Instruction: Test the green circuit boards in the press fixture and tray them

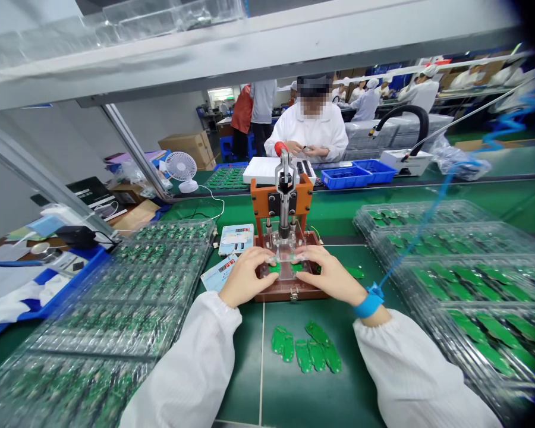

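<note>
At the jig (284, 208): left hand (245, 276), right hand (334, 276) angled inward at eight, four o'clock.
Boards (274, 268): spanned there by fingers (311, 250); grip cannot be told.
Bench (294, 395): trays (446, 258) laid at nine, three.
Room: person (327, 135) seen, twelve.

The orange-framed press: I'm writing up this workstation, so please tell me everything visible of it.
The press stands upright on the green table, its orange upper frame carrying a metal toggle clamp with a red knob at the top. Below are a metal plunger and clear, plastic-looking plates. The brown, wood-like base has a metal latch in front. The left hand and right hand reach in at the plates, near green boards; exact finger contact is unclear.
</note>
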Demonstrator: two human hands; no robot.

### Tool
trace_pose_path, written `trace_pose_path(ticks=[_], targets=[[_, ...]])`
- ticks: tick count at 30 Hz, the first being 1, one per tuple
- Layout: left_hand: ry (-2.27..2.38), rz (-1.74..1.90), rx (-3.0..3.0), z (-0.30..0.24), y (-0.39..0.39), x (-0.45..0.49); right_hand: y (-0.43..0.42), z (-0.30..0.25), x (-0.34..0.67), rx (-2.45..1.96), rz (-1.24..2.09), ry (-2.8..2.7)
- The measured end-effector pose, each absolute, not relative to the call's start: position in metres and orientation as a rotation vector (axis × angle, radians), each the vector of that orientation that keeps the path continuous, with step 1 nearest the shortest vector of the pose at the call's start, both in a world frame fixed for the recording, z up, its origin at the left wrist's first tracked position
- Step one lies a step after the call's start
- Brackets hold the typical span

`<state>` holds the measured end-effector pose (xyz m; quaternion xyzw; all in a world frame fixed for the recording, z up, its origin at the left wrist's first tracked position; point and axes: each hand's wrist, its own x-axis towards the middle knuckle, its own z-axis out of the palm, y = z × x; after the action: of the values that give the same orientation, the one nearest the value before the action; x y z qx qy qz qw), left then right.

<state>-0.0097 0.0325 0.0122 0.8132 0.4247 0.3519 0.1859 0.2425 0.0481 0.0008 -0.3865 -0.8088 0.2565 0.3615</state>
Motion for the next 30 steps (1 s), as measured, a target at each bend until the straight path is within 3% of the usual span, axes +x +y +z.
trace_pose_path(ticks=[19,22,26,30], targets=[[1.364,1.416,2.379,-0.018,0.0,0.01,0.038,-0.001,0.244,-0.989,0.569,-1.844],[1.119,1.546,2.482,-0.015,-0.011,0.022,0.055,0.026,0.249,-1.007,0.478,-1.616],[0.646,1.347,2.676,-0.021,-0.017,0.038,0.095,0.087,0.241,-0.9,0.353,-1.491],[0.531,1.226,2.689,-0.032,-0.014,0.044,0.142,0.151,0.217,-0.799,0.293,-1.558]])
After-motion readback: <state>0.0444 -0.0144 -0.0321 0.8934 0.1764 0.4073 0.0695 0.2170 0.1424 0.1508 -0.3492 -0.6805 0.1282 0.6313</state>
